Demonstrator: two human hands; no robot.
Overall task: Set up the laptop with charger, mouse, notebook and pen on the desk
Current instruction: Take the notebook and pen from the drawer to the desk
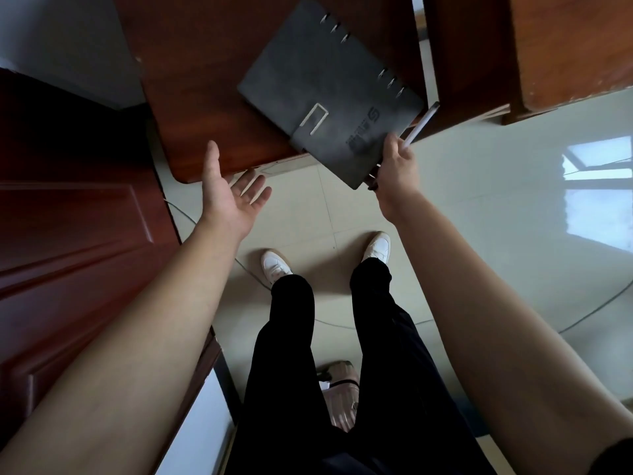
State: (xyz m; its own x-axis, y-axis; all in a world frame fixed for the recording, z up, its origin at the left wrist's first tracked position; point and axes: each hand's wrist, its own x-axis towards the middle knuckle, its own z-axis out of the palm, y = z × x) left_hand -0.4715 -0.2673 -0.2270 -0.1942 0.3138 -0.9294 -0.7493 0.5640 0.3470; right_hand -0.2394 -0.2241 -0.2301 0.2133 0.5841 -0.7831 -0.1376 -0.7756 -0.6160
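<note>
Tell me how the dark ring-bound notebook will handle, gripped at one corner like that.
The notebook is probably stiff: its cover looks flat with no sag though the right hand holds only one corner. Its matte cover likely grips well. The pen pinched in the same hand may loosen that hold, so it could pivot or slip.

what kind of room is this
Probably a plain office or dorm room. There is a dark wooden desk, a panelled wooden door beside it, and a glossy tiled floor. The right hand holds a notebook and pen at the desk's edge.
</note>
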